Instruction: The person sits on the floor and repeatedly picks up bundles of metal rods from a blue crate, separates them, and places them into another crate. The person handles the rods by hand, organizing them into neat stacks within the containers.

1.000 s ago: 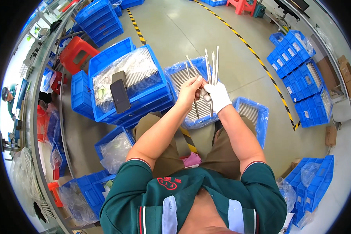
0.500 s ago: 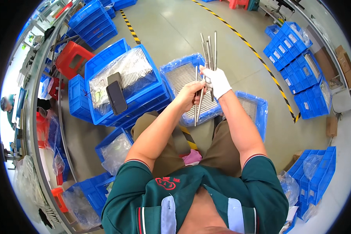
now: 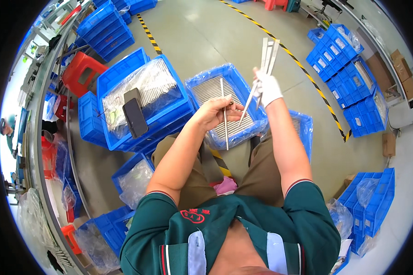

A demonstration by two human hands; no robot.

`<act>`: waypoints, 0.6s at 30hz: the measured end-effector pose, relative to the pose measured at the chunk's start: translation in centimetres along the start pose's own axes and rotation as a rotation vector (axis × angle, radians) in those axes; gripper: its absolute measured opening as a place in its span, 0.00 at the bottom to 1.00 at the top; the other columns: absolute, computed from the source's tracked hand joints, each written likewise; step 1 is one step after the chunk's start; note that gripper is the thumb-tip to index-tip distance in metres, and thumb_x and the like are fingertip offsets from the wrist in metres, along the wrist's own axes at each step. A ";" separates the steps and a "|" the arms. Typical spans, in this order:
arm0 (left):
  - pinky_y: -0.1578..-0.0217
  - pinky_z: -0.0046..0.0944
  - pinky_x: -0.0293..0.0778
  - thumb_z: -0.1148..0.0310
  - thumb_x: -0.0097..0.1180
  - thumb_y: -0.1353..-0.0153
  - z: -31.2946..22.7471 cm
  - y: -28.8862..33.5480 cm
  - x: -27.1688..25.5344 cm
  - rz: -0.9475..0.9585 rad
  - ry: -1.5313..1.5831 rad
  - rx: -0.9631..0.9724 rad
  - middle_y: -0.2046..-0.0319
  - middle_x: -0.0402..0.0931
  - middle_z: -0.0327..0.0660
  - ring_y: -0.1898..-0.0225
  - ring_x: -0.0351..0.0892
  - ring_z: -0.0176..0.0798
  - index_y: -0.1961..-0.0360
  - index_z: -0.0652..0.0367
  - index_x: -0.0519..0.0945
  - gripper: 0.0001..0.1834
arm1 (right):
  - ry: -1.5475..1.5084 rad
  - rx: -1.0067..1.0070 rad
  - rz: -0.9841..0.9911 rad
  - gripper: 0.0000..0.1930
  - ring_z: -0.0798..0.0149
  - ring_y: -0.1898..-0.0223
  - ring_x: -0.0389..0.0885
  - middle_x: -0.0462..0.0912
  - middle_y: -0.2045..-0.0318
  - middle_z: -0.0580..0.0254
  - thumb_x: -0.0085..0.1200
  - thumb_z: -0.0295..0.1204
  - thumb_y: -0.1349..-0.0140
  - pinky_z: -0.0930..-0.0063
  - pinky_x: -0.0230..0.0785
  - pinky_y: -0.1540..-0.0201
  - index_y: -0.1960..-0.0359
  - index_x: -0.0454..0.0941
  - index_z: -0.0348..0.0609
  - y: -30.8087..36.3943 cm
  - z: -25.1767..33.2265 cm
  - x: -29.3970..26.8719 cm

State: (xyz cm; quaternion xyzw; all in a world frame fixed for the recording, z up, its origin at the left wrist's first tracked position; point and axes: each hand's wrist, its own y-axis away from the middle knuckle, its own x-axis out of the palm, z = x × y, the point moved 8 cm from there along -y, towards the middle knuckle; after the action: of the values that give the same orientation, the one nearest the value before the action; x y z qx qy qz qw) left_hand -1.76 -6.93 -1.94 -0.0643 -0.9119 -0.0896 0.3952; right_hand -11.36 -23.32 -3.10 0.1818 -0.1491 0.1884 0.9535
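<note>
In my bare left hand (image 3: pixel 218 112), a slim metal rod (image 3: pixel 226 130) is pinched near its middle and stands almost lengthwise to me. My right hand (image 3: pixel 267 90), in a white glove, grips a bundle of several metal rods (image 3: pixel 269 57). They fan out above the fist, and thinner ends come out below it toward my left hand. Beneath both hands sits a blue bin (image 3: pixel 196 81) lined with clear plastic, with rows of similar rods (image 3: pixel 211 89) lying side by side in it.
On my left, a stacked blue crate (image 3: pixel 181 73) holds more bagged rods, with a phone (image 3: pixel 135 118) on top. Another lined bin (image 3: pixel 306 137) stands by my right forearm. A red stool (image 3: pixel 80 71), stacked blue crates (image 3: pixel 106 32) and a workbench edge (image 3: pixel 43 151) are further out.
My hands have moved apart: the left went left with one rod, the right went right with the bundle. The bundle's rods now spread and look blurred.
</note>
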 end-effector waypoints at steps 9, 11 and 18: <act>0.65 0.40 0.74 0.58 0.49 0.35 1.3 0.1 0.7 0.150 0.096 -0.025 0.60 0.75 0.52 0.68 0.77 0.40 0.67 0.65 0.77 0.17 | 0.567 0.115 0.468 0.14 0.74 0.92 0.67 0.75 0.85 0.65 0.57 0.41 0.42 0.80 0.57 0.92 0.70 0.73 0.42 6.2 -2.3 8.3; 0.69 0.37 0.74 0.58 0.50 0.36 1.3 0.2 0.2 0.093 0.109 -0.003 0.68 0.76 0.45 0.71 0.77 0.36 0.67 0.63 0.77 0.16 | 0.542 0.076 0.456 0.15 0.72 0.89 0.70 0.75 0.84 0.63 0.57 0.42 0.41 0.78 0.61 0.88 0.70 0.74 0.41 5.6 -2.6 8.3; 0.73 0.37 0.74 0.60 0.51 0.36 -1.2 0.3 -2.9 -0.278 0.005 0.093 0.77 0.73 0.35 0.76 0.75 0.33 0.68 0.61 0.77 0.14 | 0.841 -0.243 0.147 0.18 0.65 0.80 0.76 0.77 0.81 0.58 0.55 0.43 0.41 0.70 0.68 0.75 0.67 0.74 0.36 2.5 -2.4 4.7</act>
State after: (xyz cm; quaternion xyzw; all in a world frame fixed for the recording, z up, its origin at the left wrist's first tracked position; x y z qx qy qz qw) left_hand 1.12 -7.05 -3.23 0.0814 -0.9143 -0.1012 0.3837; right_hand -7.71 -18.77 -2.80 -0.0353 0.2181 0.2943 0.9298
